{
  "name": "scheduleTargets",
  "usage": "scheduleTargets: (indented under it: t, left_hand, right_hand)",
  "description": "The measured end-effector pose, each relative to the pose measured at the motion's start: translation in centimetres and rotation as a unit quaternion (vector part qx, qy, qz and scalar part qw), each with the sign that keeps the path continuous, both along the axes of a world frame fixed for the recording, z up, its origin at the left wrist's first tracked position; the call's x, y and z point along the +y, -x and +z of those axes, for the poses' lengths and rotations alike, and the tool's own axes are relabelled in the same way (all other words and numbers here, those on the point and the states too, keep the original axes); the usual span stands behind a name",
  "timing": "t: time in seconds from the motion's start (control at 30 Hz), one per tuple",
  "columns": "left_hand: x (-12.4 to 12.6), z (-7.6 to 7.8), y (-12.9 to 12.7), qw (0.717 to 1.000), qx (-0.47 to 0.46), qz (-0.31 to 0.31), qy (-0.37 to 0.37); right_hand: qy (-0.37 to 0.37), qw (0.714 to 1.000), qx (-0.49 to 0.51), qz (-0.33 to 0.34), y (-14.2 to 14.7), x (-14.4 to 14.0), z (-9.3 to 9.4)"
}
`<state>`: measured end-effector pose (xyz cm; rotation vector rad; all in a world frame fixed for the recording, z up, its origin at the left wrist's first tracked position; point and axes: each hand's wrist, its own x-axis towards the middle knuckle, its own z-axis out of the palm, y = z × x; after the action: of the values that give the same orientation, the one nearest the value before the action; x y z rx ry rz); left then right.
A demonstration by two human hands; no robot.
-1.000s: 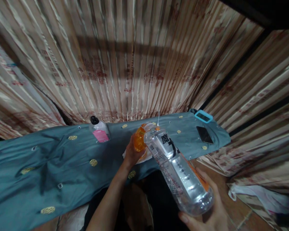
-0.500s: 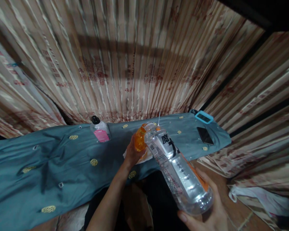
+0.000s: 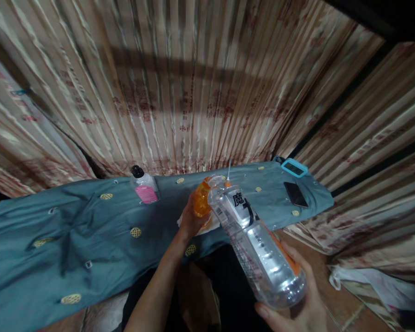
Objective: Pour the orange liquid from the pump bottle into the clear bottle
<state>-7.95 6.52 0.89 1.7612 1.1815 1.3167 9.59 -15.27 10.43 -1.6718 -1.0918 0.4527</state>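
In the head view, the right hand [image 3: 299, 299] is wrapped around the base of a large clear plastic bottle [image 3: 256, 242], fingers curled up its right side and thumb under its bottom. The bottle lies steeply tilted: its long axis runs from the base at the lower right, off the near edge of the desk, up and to the left, so its neck points toward the middle of the desk near the back edge. Clear liquid is pooled in the low end by the palm. Black characters and an orange band show on its label.

The left hand [image 3: 190, 219] is closed around a small orange bottle [image 3: 201, 199], which stands about upright on a white cloth or paper [image 3: 207, 228] just inside the near edge of the desk, roughly midway along it. The big bottle's mouth meets the top of the orange one; whether they touch cannot be told. A thin white tube [image 3: 228, 171] rises just behind them.

The desk is draped in a teal cloth [image 3: 72, 230] with gold medallions. Toward the back edge, left of centre, stands a small clear bottle with a pink label and black cap [image 3: 144, 188]. Near the right end lie a dark phone [image 3: 295, 194] and, at the back right corner, a blue-cased device [image 3: 293, 168]. A striped curtain [image 3: 180, 92] hangs behind.
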Motion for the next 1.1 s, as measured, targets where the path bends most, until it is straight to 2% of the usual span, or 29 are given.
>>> scheduleTargets:
  t: [0.2, 0.6, 0.87, 1.1]
  left_hand:
    - [-0.04, 0.02, 0.00, 1.000, -0.007, -0.003, 0.008]
    - [-0.12, 0.38, -0.11, 1.000, -0.001, 0.002, 0.008]
    - [-0.13, 0.30, -0.11, 1.000, -0.011, -0.002, 0.012]
    - [-0.07, 0.33, -0.13, 1.000, -0.010, -0.003, 0.006]
  right_hand:
    - [-0.009, 1.000, -0.020, 0.008, -0.04, 0.03, -0.11]
    - [0.000, 1.000, 0.016, -0.007, 0.20, 0.01, 0.09]
    - [0.000, 0.998, -0.058, -0.006, -0.31, -0.04, -0.16]
    - [-0.001, 0.998, -0.061, 0.001, -0.33, 0.00, -0.18]
